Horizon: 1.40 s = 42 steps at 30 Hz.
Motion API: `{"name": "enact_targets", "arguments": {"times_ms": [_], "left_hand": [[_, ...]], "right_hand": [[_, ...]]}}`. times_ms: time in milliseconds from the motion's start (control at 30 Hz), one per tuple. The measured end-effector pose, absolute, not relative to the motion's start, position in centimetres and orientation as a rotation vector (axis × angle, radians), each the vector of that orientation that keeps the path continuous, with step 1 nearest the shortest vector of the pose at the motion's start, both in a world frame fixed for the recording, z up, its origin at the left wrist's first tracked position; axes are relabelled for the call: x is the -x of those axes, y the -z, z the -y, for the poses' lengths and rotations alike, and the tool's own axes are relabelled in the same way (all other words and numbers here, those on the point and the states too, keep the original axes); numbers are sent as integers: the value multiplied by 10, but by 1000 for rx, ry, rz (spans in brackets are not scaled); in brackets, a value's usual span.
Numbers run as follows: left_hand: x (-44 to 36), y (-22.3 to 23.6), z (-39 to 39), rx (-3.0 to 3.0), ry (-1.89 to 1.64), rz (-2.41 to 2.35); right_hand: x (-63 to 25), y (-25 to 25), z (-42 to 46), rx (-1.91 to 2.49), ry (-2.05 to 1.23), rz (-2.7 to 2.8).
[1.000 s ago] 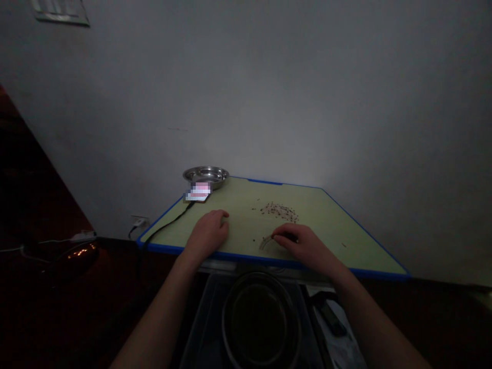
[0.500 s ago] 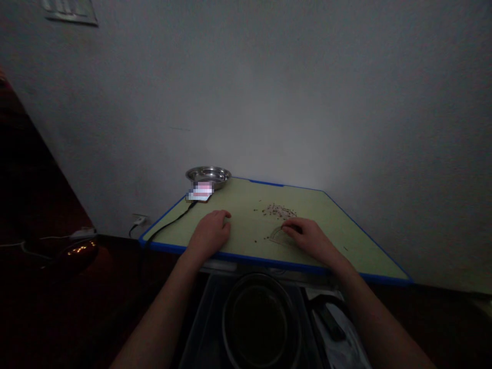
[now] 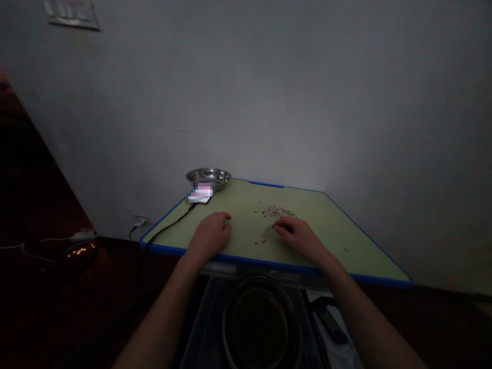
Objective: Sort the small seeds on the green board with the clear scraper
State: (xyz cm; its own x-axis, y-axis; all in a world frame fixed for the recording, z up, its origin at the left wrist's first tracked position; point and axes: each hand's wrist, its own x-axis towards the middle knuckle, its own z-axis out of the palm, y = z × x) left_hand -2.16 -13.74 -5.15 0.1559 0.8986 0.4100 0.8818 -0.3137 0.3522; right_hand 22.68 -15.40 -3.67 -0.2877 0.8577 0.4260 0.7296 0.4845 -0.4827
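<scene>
My right hand (image 3: 298,234) pinches a clear protractor (image 3: 267,231) between thumb and fingertips, just above the table. Only its curved edge shows left of the fingers; the rest is behind the hand. Just beyond it lies a loose heap of small dark and pale grains (image 3: 277,210), too small to name. A few stray grains (image 3: 263,241) are scattered left of the protractor. My left hand (image 3: 210,233) rests on the table, fingers loosely bent and apart from the thumb, with nothing visible in it.
A pale green table (image 3: 238,200) with blue edging stands against the wall. At its back left are a steel bowl (image 3: 209,177) and a lit phone (image 3: 200,195) with a black cable (image 3: 169,224). A round dark lidded vessel (image 3: 261,325) sits below the near edge.
My right hand has shifted a little left with the protractor, which now shows at a steeper slant and less of it is visible. My left hand has stayed in place.
</scene>
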Motion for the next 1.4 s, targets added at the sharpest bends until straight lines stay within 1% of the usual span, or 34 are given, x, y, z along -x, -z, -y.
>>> {"name": "enact_targets", "arguments": {"times_ms": [167,333,633,800,900,1100,1400], "left_hand": [[22,53,136,-2364,-873,-1816],[22,54,134,-2366,-861,-1816],[22,54,133,-2379,-856,-1812],[21,52,136,-2369,-870,-1809],[21,52,136,-2369,-881,-1805],[22,54,134,-2381,-896,-1807],[22,54,133,-2381,-865,-1809]], "right_hand": [[-222,34,146,1299,-240,2083],[-208,31,141,1198,-189,2173],[-215,25,175,1110,-195,2273],[-224,17,180,1148,-197,2178],[-218,15,177,1173,-280,2103],[-200,22,177,1150,-494,2121],[-199,29,177,1165,-509,2159]]}}
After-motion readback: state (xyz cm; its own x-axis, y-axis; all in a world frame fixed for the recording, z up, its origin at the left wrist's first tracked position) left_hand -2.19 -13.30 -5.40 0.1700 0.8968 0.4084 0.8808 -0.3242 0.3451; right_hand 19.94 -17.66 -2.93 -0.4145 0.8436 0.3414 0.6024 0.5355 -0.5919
